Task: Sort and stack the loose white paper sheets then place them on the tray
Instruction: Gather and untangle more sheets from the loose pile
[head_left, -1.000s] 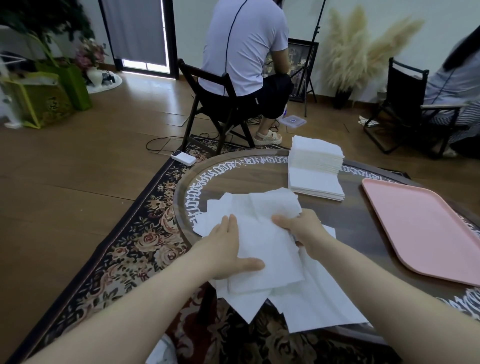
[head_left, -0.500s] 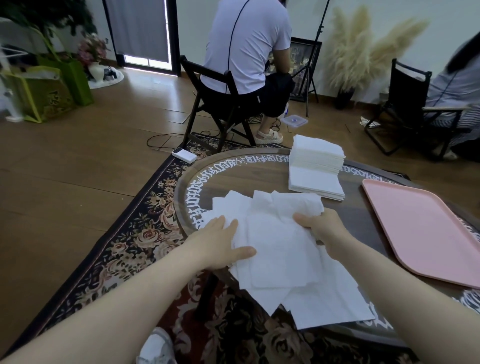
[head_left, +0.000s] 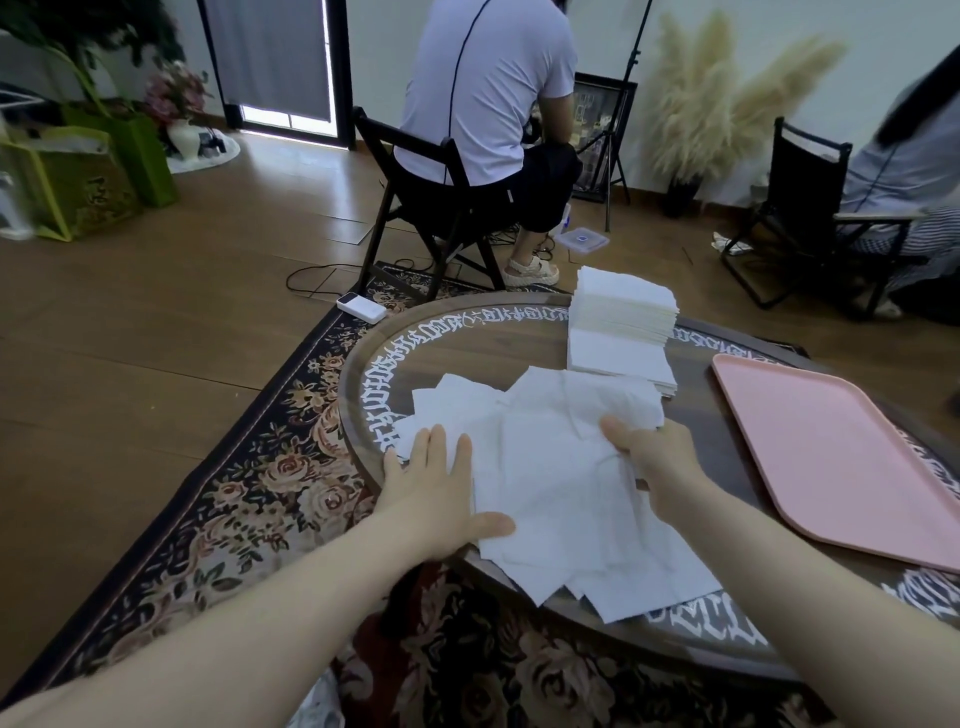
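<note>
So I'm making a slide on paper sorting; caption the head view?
Left hand flat on loose white sheets, right hand gripping them, beside a pink tray.

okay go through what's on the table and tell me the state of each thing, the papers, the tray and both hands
Loose white paper sheets: spread in an untidy overlapping pile, some hanging over the near table edge.
Tall stack of white paper: squared up, standing beyond the loose pile.
Flat pink plastic tray: lying on the round wooden table, nothing on it.
Left hand: fingers straight, resting flat on the sheets.
Right hand: pinches some sheets.
</note>
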